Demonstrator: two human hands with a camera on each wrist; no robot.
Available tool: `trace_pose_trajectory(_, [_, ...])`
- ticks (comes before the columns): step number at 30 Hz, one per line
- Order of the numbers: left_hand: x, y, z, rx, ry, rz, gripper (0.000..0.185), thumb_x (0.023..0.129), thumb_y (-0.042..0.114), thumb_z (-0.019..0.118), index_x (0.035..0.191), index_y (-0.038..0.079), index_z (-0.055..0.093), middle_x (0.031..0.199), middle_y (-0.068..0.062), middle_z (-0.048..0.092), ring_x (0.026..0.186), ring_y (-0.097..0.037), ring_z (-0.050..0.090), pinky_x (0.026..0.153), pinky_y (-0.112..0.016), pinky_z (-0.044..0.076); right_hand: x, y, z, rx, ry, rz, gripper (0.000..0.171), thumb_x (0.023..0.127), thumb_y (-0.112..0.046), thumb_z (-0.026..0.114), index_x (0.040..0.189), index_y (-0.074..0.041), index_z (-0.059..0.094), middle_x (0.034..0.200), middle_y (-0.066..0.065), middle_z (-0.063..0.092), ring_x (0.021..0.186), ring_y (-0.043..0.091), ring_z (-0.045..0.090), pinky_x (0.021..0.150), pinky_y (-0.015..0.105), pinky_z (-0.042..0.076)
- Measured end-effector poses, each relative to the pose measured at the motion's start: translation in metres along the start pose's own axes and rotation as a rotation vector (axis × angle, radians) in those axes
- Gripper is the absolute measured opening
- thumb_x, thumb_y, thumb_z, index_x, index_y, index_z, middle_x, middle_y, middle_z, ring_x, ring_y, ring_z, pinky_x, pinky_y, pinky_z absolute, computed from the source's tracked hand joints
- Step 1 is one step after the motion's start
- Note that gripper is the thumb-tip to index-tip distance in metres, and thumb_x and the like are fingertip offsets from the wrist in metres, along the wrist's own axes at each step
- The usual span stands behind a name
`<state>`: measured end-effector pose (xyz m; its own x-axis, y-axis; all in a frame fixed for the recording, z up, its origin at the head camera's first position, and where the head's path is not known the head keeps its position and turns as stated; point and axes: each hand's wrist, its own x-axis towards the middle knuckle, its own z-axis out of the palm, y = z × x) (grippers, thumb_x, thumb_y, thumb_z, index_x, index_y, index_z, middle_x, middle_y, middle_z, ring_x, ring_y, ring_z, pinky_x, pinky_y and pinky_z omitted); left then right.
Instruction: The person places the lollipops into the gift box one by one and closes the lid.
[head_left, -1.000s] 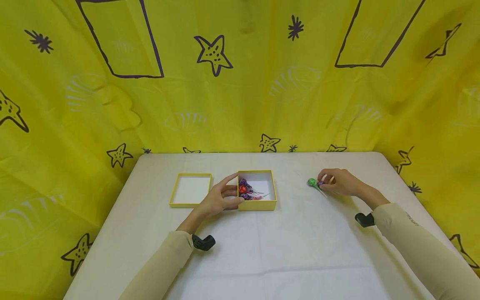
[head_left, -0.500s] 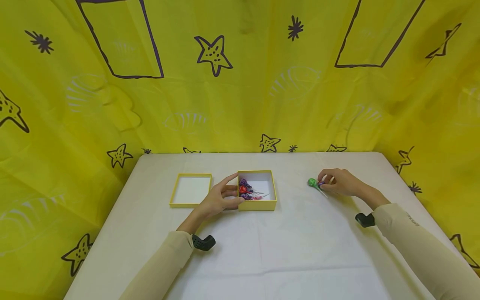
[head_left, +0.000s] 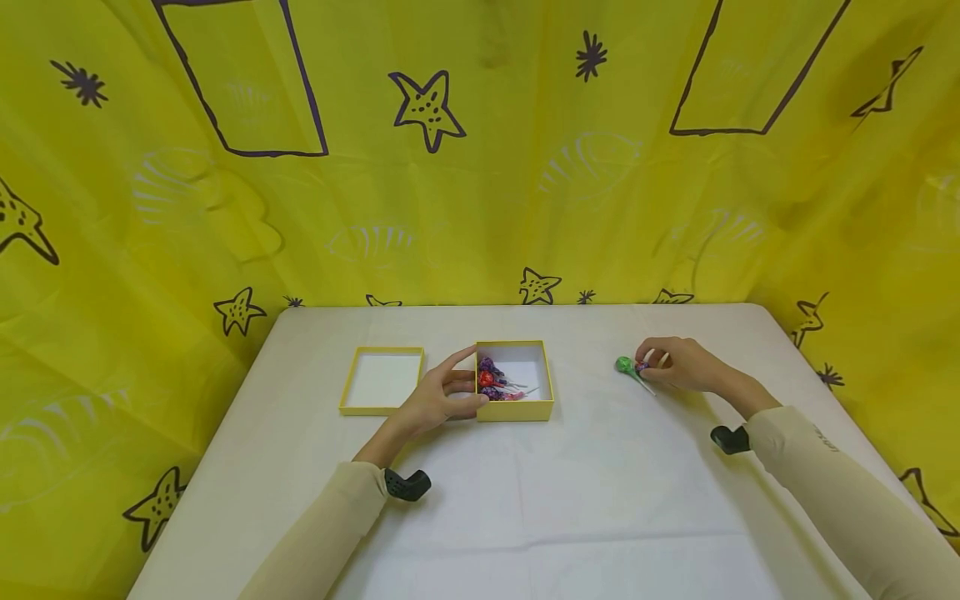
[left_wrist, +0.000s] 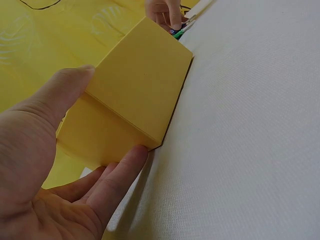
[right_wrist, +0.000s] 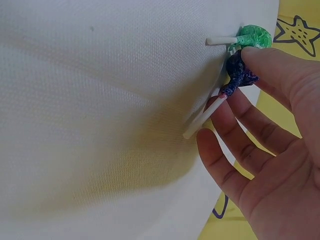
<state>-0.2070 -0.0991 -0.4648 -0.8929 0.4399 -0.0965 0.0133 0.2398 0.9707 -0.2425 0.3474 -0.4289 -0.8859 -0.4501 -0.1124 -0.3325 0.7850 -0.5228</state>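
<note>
An uncovered yellow box (head_left: 514, 410) with a white inside stands mid-table, holding several wrapped lollipops (head_left: 489, 381), purple and red, heaped at its left. My left hand (head_left: 441, 397) grips the box's left end, thumb at the near corner and a finger reaching to the far one. In the left wrist view the thumb is on the upper edge of the box (left_wrist: 140, 80) and fingertips touch low on its side. To the right, my right hand (head_left: 686, 364) pinches a dark purple-blue lollipop (right_wrist: 235, 75) by its wrapped head. A green lollipop (head_left: 626, 365) lies right beside it on the cloth.
Left of the box lies a shallow yellow-rimmed lid (head_left: 382, 379), its white inside up, close to my left hand. A white cloth (head_left: 585, 483) covers the table. Yellow curtains (head_left: 495, 208) with starfish drawings hang behind and at both sides.
</note>
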Motion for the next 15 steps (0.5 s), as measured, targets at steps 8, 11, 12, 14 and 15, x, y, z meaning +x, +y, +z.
trace_pose_trajectory(8, [-0.0002,-0.0004,-0.0003,0.0,0.006,0.002,0.09,0.09,0.019,0.082,0.162,0.033,0.031,0.151,-0.021,0.048,0.131,-0.034,0.056,0.104,-0.046,0.051,0.0,0.0002,0.0005,-0.005,-0.004,-0.01,0.016,0.094,-0.011,0.075,0.109,-0.011,0.068,0.095,0.003,0.071,0.082,0.018,0.064,0.074,0.035,0.054])
trace_pose_trajectory(11, [-0.0002,-0.0011,-0.0004,0.002,0.011,0.0,0.09,0.089,0.02,0.083,0.162,0.034,0.031,0.151,-0.019,0.048,0.132,-0.033,0.055,0.104,-0.045,0.052,0.0,0.0001,0.0004,-0.002,-0.005,-0.014,0.017,0.094,-0.011,0.075,0.109,-0.011,0.068,0.096,0.003,0.071,0.083,0.018,0.063,0.074,0.034,0.054])
trace_pose_trajectory(12, [-0.0001,-0.0012,-0.0004,0.001,0.011,0.001,0.09,0.09,0.02,0.083,0.162,0.034,0.031,0.151,-0.02,0.048,0.131,-0.033,0.056,0.104,-0.046,0.052,-0.0001,0.0002,0.0003,-0.003,-0.005,-0.015,0.017,0.094,-0.011,0.075,0.109,-0.011,0.068,0.095,0.003,0.071,0.082,0.018,0.063,0.074,0.034,0.054])
trace_pose_trajectory(14, [-0.0002,-0.0014,-0.0003,-0.001,0.011,-0.001,0.09,0.09,0.02,0.083,0.162,0.034,0.031,0.15,-0.021,0.048,0.131,-0.033,0.056,0.104,-0.045,0.052,-0.0003,0.0002,0.0003,-0.003,0.0,-0.021,0.016,0.094,-0.01,0.075,0.108,-0.011,0.068,0.095,0.003,0.072,0.082,0.019,0.064,0.074,0.034,0.054])
trace_pose_trajectory(15, [-0.0002,-0.0013,-0.0003,-0.003,0.009,0.0,0.09,0.09,0.019,0.082,0.162,0.033,0.031,0.15,-0.021,0.048,0.13,-0.033,0.056,0.104,-0.045,0.052,-0.0005,0.0003,0.0003,-0.004,0.002,-0.023,0.016,0.094,-0.01,0.075,0.108,-0.011,0.068,0.095,0.004,0.071,0.082,0.019,0.064,0.074,0.034,0.054])
